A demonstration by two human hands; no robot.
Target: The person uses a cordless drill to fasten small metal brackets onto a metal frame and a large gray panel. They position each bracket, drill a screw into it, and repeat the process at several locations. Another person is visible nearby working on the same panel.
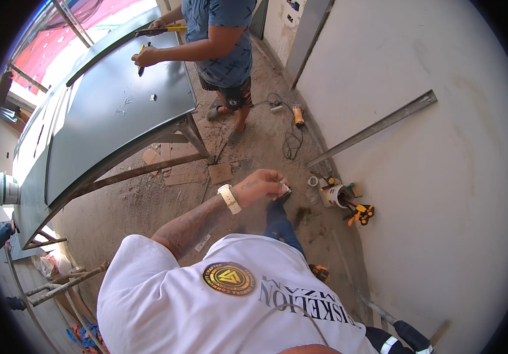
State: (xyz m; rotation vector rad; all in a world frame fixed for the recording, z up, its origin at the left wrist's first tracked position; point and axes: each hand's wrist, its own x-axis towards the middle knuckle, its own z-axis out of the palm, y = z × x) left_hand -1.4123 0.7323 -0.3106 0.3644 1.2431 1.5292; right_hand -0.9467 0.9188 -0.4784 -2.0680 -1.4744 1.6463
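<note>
Small whitish piece, shape unclear [283, 187], pinched in left hand [263, 184], left of white round tool-filled bucket [329, 197]. Right hand unseen, can't tell grip. Likely handling step; next move needs steady pinch.

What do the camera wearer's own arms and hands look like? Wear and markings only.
Left hand: bare, no glove. Pale cream watch on the wrist. Forearm uncovered, with dark tattoo-like markings. Short, loose white sleeve over the upper arm. Right hand: not in view.

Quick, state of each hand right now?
Left hand: closed, fingertips pinching a small pale object, too small to identify.
Right hand: not in view, so its state can't be told.
</note>
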